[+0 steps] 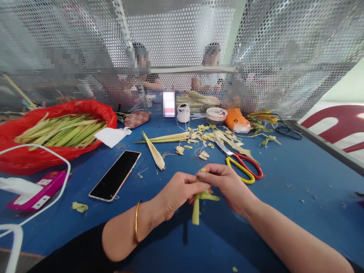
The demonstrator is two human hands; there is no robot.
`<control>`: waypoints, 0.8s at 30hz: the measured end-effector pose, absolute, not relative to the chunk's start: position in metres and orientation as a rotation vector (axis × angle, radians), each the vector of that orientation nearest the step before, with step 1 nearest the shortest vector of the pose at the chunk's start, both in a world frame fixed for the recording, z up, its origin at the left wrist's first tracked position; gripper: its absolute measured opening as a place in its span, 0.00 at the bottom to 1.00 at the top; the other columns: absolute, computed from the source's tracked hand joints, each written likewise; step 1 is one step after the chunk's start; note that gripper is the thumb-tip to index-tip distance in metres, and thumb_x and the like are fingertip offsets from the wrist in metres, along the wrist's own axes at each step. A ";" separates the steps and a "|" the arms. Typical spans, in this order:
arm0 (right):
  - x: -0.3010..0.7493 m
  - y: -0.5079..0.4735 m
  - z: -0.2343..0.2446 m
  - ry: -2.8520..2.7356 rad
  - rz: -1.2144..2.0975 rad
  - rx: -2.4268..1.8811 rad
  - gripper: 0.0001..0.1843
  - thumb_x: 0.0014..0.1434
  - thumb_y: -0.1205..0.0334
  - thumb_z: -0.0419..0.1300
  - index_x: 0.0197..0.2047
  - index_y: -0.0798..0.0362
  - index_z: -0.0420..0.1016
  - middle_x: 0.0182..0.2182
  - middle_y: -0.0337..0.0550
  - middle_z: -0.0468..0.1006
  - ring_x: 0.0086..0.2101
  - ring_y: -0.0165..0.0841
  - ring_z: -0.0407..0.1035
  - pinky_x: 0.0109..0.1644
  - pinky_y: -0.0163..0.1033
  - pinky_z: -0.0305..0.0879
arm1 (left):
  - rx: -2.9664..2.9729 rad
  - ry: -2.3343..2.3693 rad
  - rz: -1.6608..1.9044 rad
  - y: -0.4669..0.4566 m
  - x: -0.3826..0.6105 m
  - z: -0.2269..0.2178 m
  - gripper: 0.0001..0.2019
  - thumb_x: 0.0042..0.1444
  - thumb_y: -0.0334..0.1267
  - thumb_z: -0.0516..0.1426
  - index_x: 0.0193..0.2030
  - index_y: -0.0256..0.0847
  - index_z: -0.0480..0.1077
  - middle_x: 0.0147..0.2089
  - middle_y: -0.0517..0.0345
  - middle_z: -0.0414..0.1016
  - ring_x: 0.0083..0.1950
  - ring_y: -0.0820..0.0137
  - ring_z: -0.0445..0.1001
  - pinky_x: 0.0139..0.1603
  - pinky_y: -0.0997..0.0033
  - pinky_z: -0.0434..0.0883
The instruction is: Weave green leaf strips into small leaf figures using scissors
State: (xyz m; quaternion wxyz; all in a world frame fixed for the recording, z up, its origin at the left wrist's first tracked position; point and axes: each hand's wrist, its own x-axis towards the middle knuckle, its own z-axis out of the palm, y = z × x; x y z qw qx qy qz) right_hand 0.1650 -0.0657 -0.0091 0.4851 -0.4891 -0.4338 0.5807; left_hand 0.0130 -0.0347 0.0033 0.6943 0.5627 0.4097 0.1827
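Observation:
Between my two hands is a small bundle of folded green corn husk, with strips sticking out below and to the right. My left hand, a gold bangle on its wrist, pinches the husk between thumb and fingers. From the other side my right hand grips its upper end, fingertips touching those of the left. Scissors with one red and one yellow handle lie just beyond my right hand, blades among husk scraps. A loose pale husk piece lies farther left.
A red plastic bag of husks stands at the left, near a magenta power strip with a white cable. A phone lies flat. Thread spool, tape roll and orange tissue pack line the perforated metal screen; people sit behind it.

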 end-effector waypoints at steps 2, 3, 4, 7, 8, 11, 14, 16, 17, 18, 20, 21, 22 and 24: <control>0.162 -0.067 -0.008 -1.030 1.361 -1.190 0.11 0.47 0.56 0.67 0.22 0.54 0.74 0.19 0.36 0.70 0.21 0.26 0.60 0.25 0.34 0.57 | 1.244 0.910 0.369 -0.037 0.015 0.003 0.10 0.44 0.42 0.62 0.23 0.35 0.77 0.17 0.63 0.60 0.21 0.76 0.54 0.24 0.73 0.52; 0.161 -0.068 -0.008 -1.020 1.325 -1.202 0.11 0.46 0.57 0.68 0.22 0.54 0.74 0.19 0.36 0.70 0.21 0.27 0.60 0.25 0.34 0.57 | 1.243 0.907 0.351 -0.038 0.015 0.003 0.10 0.43 0.41 0.62 0.21 0.36 0.76 0.16 0.64 0.59 0.21 0.77 0.54 0.24 0.73 0.52; 0.160 -0.069 -0.007 -1.011 1.295 -1.214 0.10 0.46 0.58 0.68 0.21 0.54 0.74 0.18 0.36 0.70 0.21 0.27 0.60 0.25 0.34 0.57 | 1.243 0.900 0.331 -0.039 0.015 0.003 0.09 0.43 0.41 0.62 0.20 0.36 0.75 0.16 0.65 0.58 0.21 0.77 0.54 0.24 0.73 0.52; 0.157 -0.071 -0.007 -0.995 1.242 -1.235 0.09 0.45 0.59 0.67 0.21 0.54 0.75 0.18 0.36 0.69 0.22 0.27 0.60 0.25 0.34 0.57 | 1.259 0.860 0.271 -0.040 0.014 0.005 0.10 0.44 0.41 0.61 0.20 0.37 0.74 0.15 0.65 0.58 0.20 0.77 0.54 0.23 0.73 0.54; 0.156 -0.072 -0.007 -0.999 1.229 -1.232 0.08 0.45 0.60 0.67 0.21 0.54 0.76 0.18 0.36 0.70 0.23 0.28 0.61 0.26 0.35 0.58 | 1.267 0.841 0.253 -0.040 0.013 0.006 0.10 0.45 0.42 0.61 0.20 0.37 0.74 0.15 0.66 0.57 0.20 0.77 0.54 0.23 0.73 0.55; 0.155 -0.072 -0.008 -1.006 1.198 -1.231 0.07 0.45 0.61 0.67 0.21 0.54 0.76 0.19 0.37 0.71 0.24 0.29 0.62 0.29 0.35 0.60 | 1.281 0.803 0.212 -0.041 0.013 0.007 0.12 0.46 0.44 0.61 0.20 0.38 0.73 0.15 0.65 0.58 0.19 0.76 0.55 0.23 0.73 0.57; 0.159 -0.069 -0.007 -1.023 1.206 -1.249 0.09 0.46 0.57 0.67 0.22 0.54 0.76 0.19 0.36 0.71 0.24 0.29 0.62 0.29 0.35 0.60 | 1.270 0.812 0.238 -0.042 0.014 0.005 0.16 0.46 0.48 0.62 0.19 0.38 0.70 0.16 0.63 0.62 0.20 0.75 0.60 0.24 0.73 0.60; 0.165 -0.066 -0.006 -1.021 1.195 -1.275 0.14 0.48 0.52 0.66 0.25 0.54 0.77 0.20 0.37 0.70 0.24 0.28 0.62 0.29 0.35 0.60 | 1.231 0.811 0.340 -0.042 0.015 0.003 0.19 0.48 0.52 0.61 0.21 0.37 0.69 0.18 0.62 0.66 0.22 0.75 0.63 0.26 0.73 0.62; 0.168 -0.064 -0.005 -1.008 1.179 -1.296 0.16 0.49 0.48 0.66 0.27 0.55 0.78 0.21 0.38 0.71 0.25 0.29 0.63 0.29 0.35 0.60 | 1.203 0.807 0.407 -0.041 0.016 0.001 0.20 0.49 0.54 0.61 0.23 0.37 0.69 0.20 0.61 0.67 0.23 0.75 0.65 0.28 0.73 0.63; 0.170 -0.063 -0.005 -0.988 1.167 -1.317 0.19 0.50 0.45 0.65 0.29 0.55 0.79 0.23 0.39 0.71 0.26 0.29 0.64 0.29 0.35 0.60 | 1.174 0.804 0.470 -0.040 0.016 0.000 0.20 0.50 0.55 0.60 0.25 0.37 0.70 0.22 0.60 0.68 0.24 0.75 0.65 0.29 0.73 0.65; 0.172 -0.062 -0.004 -0.951 1.176 -1.347 0.22 0.49 0.42 0.64 0.31 0.55 0.79 0.24 0.39 0.72 0.26 0.29 0.65 0.30 0.35 0.60 | 1.123 0.814 0.557 -0.037 0.016 -0.002 0.21 0.51 0.57 0.58 0.28 0.37 0.71 0.24 0.60 0.69 0.26 0.74 0.66 0.32 0.72 0.67; 0.172 -0.063 -0.004 -0.946 1.197 -1.352 0.22 0.48 0.42 0.65 0.30 0.55 0.78 0.23 0.39 0.72 0.25 0.29 0.65 0.29 0.34 0.60 | 1.110 0.832 0.583 -0.035 0.015 -0.003 0.22 0.51 0.57 0.58 0.29 0.37 0.71 0.24 0.60 0.69 0.26 0.74 0.66 0.33 0.71 0.68; 0.171 -0.063 -0.005 -0.945 1.218 -1.351 0.21 0.47 0.43 0.66 0.29 0.55 0.77 0.22 0.38 0.71 0.24 0.28 0.64 0.29 0.34 0.60 | 1.106 0.854 0.595 -0.033 0.014 -0.004 0.21 0.50 0.57 0.59 0.30 0.37 0.71 0.25 0.60 0.69 0.26 0.74 0.66 0.33 0.71 0.68; 0.168 -0.064 -0.007 -0.944 1.241 -1.340 0.19 0.44 0.47 0.69 0.25 0.55 0.75 0.20 0.36 0.70 0.22 0.26 0.62 0.28 0.34 0.59 | 1.115 0.905 0.587 -0.031 0.013 -0.004 0.19 0.48 0.53 0.63 0.31 0.36 0.72 0.25 0.61 0.69 0.25 0.75 0.66 0.31 0.71 0.68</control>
